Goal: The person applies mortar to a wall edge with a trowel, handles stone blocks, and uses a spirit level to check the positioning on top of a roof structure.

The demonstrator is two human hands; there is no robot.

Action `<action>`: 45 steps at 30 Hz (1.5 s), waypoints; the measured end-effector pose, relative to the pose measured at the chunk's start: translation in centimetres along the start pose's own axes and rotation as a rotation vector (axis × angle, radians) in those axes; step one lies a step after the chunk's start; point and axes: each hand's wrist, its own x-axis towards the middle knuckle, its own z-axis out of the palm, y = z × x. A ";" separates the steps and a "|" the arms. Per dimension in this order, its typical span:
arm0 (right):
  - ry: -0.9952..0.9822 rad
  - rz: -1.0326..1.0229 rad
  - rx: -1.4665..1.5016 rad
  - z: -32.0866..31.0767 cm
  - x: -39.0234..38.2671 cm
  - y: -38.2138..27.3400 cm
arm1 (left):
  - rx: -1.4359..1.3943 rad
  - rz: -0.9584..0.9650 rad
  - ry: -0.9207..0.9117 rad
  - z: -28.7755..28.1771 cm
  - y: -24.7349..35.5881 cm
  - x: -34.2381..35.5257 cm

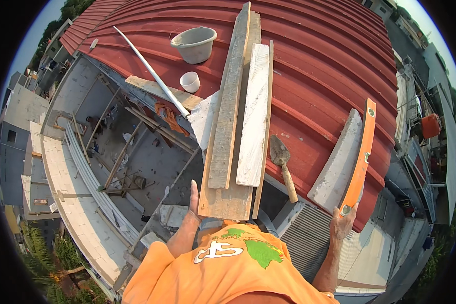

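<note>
Low on the right, my right hand [343, 223] grips the near end of an orange spirit level [359, 159]. The level lies along the edge of a pale grey, rough-faced strip [337, 159] on the roof. At the centre, my left hand [188, 220] is beside the near left corner of a wide wooden board [225, 202], one finger stretched out straight. The other fingers are mostly hidden. On that board lie a grey-stained plank [230, 106] and a whitish plank [253, 116], both lengthwise. A pointing trowel [283, 164] with a wooden handle rests right of the boards.
Red ribbed metal roofing [319, 76] spreads ahead. It carries a grey bucket [194, 45], a small white tub [190, 81] and a white pipe [149, 68]. Down left is a deep open space with wooden poles [121, 157], bordered by a block wall [61, 182]. Corrugated sheet [309, 238] lies below right.
</note>
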 end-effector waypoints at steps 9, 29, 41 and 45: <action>-0.078 -0.184 -0.276 1.8 0.0 1.0 | 0.341 0.041 -0.054 2.9 3.7 0.6; -0.962 -0.040 0.715 21.9 -11.9 -10.1 | 0.616 -0.030 0.052 4.3 5.8 5.0; -0.652 -0.048 0.625 10.8 -8.5 -12.5 | 0.538 -0.031 0.014 5.0 5.8 5.0; -0.514 -0.072 0.335 8.1 -2.7 -14.3 | 0.567 -0.031 0.028 5.0 6.0 4.9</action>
